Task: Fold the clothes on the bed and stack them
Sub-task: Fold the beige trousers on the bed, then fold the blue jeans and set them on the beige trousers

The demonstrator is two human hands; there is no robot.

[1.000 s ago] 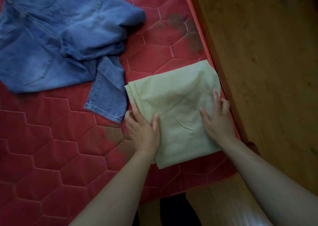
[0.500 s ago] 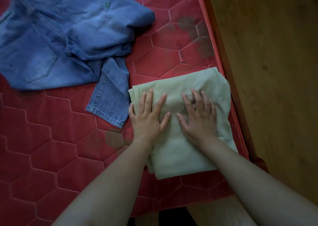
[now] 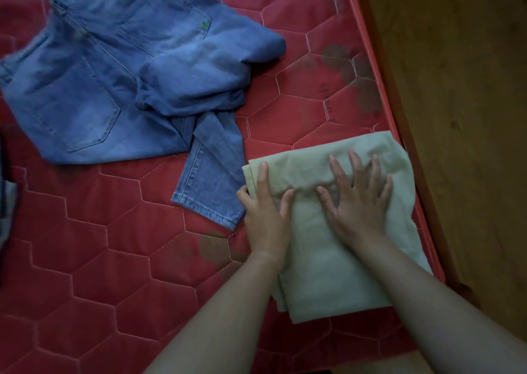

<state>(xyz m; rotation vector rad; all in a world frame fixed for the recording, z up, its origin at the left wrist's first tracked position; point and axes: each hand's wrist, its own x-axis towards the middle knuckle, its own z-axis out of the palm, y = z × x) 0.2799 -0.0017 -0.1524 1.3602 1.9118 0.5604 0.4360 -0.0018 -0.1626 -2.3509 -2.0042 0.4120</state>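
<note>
While the right hand (image 3: 356,202) presses flat and the left hand (image 3: 265,217) maybe hooks the cloth (image 3: 316,262), the jeans (image 3: 114,74) lie upper left, nearer the left.

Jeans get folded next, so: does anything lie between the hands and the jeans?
Nothing visible does. The left hand and right hand rest on the beige cloth; the jeans lie on the mattress, their leg hem just beside the left hand.
</note>
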